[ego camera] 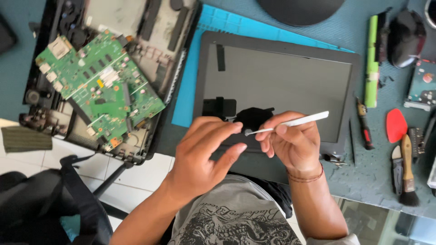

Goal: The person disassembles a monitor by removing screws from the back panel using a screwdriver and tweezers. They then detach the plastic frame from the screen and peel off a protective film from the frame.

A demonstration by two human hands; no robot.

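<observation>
My right hand (293, 143) pinches a thin white pry tool (299, 121), its flat tip pointing left toward my left fingers. My left hand (204, 152) hovers just left of that tip, fingers bent and apart, holding nothing that I can see. Both hands are above the near edge of a dark laptop screen panel (281, 77), which lies flat on a blue cutting mat (190, 81). Black tape strips (220, 56) stick to the panel's left part.
An opened laptop base with a green circuit board (97, 84) lies at the left, overhanging the desk edge. At the right lie a green stick (372, 59), a screwdriver (364, 129), a red pick (396, 124), a brush (408, 170), a mouse (406, 36) and a hard drive (422, 86).
</observation>
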